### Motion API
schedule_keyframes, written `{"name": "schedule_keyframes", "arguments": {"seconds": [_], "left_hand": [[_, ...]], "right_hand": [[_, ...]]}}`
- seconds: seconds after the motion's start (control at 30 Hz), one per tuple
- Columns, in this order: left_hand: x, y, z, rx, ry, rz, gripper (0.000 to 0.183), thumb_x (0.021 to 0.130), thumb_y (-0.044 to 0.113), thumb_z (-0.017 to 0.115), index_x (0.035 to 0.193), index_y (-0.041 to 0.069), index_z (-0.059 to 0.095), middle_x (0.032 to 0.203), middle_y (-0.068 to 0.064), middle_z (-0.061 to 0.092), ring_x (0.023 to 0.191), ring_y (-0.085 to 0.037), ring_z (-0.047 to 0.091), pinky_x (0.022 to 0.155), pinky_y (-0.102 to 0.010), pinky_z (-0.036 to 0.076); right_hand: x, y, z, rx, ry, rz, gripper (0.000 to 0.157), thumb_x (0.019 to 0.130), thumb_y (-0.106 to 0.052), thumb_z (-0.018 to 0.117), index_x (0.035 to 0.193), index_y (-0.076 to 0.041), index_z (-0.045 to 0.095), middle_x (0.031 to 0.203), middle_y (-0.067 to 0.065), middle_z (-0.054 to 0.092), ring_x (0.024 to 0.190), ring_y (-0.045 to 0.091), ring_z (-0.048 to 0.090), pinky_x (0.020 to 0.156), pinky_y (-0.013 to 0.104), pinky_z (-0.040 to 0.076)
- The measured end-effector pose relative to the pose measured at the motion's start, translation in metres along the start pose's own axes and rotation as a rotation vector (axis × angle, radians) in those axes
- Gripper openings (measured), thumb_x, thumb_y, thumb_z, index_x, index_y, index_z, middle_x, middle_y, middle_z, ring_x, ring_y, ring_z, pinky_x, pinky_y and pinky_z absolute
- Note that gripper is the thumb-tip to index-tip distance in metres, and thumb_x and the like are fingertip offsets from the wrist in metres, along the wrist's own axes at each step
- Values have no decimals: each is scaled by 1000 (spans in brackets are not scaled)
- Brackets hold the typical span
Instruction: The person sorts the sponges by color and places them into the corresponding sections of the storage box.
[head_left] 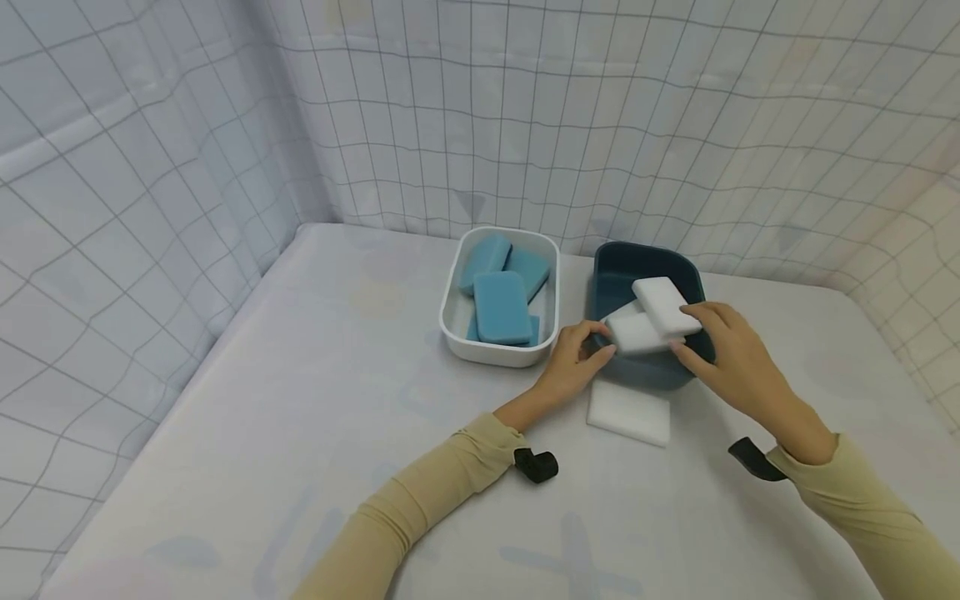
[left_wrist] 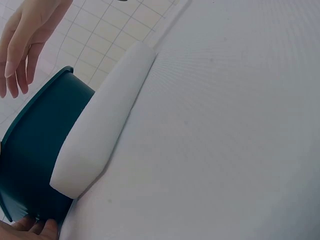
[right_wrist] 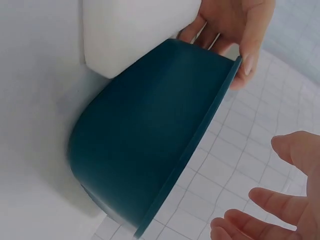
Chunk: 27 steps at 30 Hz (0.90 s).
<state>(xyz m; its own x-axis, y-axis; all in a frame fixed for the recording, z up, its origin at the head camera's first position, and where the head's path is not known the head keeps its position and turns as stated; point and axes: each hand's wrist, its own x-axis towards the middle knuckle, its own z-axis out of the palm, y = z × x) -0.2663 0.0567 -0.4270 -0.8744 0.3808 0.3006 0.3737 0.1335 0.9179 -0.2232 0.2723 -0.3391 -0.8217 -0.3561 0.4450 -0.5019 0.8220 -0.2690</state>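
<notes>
A dark teal bin (head_left: 648,371) holds several white sponges (head_left: 637,333), stacked loosely, with one white sponge (head_left: 663,305) lying aslant on top. My left hand (head_left: 570,362) grips the bin's front left corner; the right wrist view shows its thumb (right_wrist: 249,62) at the rim and fingers against the wall. Over the bin's right side is my right hand (head_left: 738,362), beside the top sponge. Its fingers (right_wrist: 275,202) are spread with nothing between them in the right wrist view. Another white sponge (head_left: 628,412) lies on the table against the bin's front.
Left of the teal bin stands a white bin (head_left: 495,354) with several blue sponges (head_left: 501,307) in it. Both stand near the back edge of the white-covered table (head_left: 337,375). Grid-patterned curtains (head_left: 480,117) hang behind and at the sides.
</notes>
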Motion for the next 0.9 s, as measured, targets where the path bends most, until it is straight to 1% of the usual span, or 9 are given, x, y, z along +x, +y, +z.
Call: {"name": "schedule_keyframes", "arguments": {"seconds": [0.13,0.27,0.37,0.47,0.57,0.67,0.73,0.83,0.9], "left_hand": [[1,-1,0,8,-1,9,25,94,12,55,116,1,54,122,-17,53,99,-18,50,74,-14,43],[1,-1,0,11,-2,28,25,94,12,55,115,0,54,117,-18,56,87,-17,51,70,-14,42],[1,0,-1,14,5,51,24,94,11,55,114,-2,55,111,-19,58,80,-17,50,66,-15,42],[1,0,-2,10,13,84,23,93,9,55,112,-4,55,101,-21,60,70,-17,48,63,-18,41],[1,2,-3,4,15,110,22,93,6,56,111,-7,55,92,-23,61,63,-19,47,60,-20,40],[-2,12,-6,-15,3,108,22,92,3,55,110,-10,54,91,-25,59,63,-21,47,59,-21,40],[-4,21,-9,-24,-8,104,22,92,2,54,110,-12,54,92,-27,59,63,-24,47,59,-21,40],[-8,34,-13,-20,-20,104,22,92,-1,53,109,-14,53,93,-28,59,64,-25,48,60,-21,41],[-8,35,-14,-17,-22,105,23,92,0,53,110,-15,52,93,-28,59,64,-26,48,60,-21,41]], "right_hand": [[-8,-3,-1,-15,-2,-21,51,80,-12,72,125,2,51,124,26,51,105,38,52,75,47,50],[-18,-7,-1,-23,5,-42,53,78,-12,73,126,0,52,125,23,53,104,35,53,67,42,50],[-23,-10,-1,-9,17,-54,55,76,-10,75,126,-1,53,125,21,53,112,36,50,80,49,47],[-27,-14,0,-11,21,-57,57,74,-8,76,126,-1,53,126,18,53,114,34,50,87,46,44],[-33,-17,1,-12,22,-72,58,72,-7,76,125,-1,54,126,17,53,114,32,49,99,22,40],[-39,-18,3,-1,27,-110,58,70,-5,76,124,1,54,125,18,53,114,32,49,100,0,23],[-42,-20,4,6,30,-141,58,70,-4,76,124,1,54,125,19,53,113,33,49,100,-4,15],[-48,-21,6,8,29,-166,57,71,-5,75,124,1,54,125,19,53,112,32,49,101,-4,15],[-52,-22,7,5,23,-177,56,72,-6,75,124,1,54,125,19,53,112,32,49,101,-3,15]]}}
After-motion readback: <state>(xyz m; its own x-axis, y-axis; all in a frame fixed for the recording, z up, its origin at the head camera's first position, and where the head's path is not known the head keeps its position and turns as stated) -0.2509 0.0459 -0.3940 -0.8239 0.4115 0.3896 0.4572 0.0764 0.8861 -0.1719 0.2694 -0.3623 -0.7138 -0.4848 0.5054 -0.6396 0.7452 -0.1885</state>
